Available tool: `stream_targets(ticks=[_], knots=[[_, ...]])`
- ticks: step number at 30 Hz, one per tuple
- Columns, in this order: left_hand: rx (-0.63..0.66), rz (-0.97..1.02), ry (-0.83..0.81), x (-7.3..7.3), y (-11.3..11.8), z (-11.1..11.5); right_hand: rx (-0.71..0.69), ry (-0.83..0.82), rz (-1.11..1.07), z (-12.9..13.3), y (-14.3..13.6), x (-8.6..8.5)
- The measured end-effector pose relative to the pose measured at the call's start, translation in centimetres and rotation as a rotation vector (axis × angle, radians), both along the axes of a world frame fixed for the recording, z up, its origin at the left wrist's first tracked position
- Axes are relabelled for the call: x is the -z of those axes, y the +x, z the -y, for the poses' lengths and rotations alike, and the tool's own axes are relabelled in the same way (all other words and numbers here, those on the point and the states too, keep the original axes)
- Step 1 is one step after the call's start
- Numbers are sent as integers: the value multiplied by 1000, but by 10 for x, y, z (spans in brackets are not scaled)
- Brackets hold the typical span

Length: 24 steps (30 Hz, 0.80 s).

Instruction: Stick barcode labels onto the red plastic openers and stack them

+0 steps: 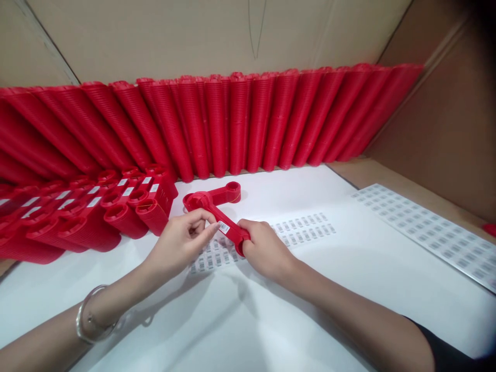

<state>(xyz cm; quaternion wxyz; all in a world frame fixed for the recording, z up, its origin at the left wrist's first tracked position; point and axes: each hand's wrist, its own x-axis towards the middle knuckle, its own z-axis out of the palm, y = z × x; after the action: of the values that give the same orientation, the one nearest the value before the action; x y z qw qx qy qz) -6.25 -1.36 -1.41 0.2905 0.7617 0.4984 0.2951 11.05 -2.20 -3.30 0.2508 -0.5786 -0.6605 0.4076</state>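
My right hand (267,249) is wrapped round the near end of a red plastic link-shaped piece (234,233) with ring-like ends. A small white barcode sticker (223,227) sits on its flat middle bar. My left hand (179,240) has thumb and index finger closed at the sticker's left edge, its other fingers curled. Behind the held piece, another red link-shaped piece (225,194) lies on the white work surface (271,315). Beneath my hands is a sheet of barcode stickers (304,226), partly hidden by them and the piece.
Tall stacks of red pieces (237,124) stand along the cardboard wall (186,41). Shorter stacks with white stickers on top (127,191) are grouped at the left. Another sticker sheet (430,227) lies at the right, beside a cardboard side wall (445,119).
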Motion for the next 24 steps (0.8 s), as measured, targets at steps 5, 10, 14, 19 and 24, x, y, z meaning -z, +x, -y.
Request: stream_targets(ticks=[5,10,14,19,24], knots=[[8,-262,484,9,-3,2,-21,15,-62,1,-1,2],[17,-451,797,11,-3,1,-40,18,-114,3,-2,7],[-16,-621,939,6,-3,3,-56,7,-155,6,-3,8],[-98,-674,1005,-2,-6,0,-90,8,-179,7,-4,9],[-203,-724,943,-9,-13,-9,-107,-28,-218,7,-3,8]])
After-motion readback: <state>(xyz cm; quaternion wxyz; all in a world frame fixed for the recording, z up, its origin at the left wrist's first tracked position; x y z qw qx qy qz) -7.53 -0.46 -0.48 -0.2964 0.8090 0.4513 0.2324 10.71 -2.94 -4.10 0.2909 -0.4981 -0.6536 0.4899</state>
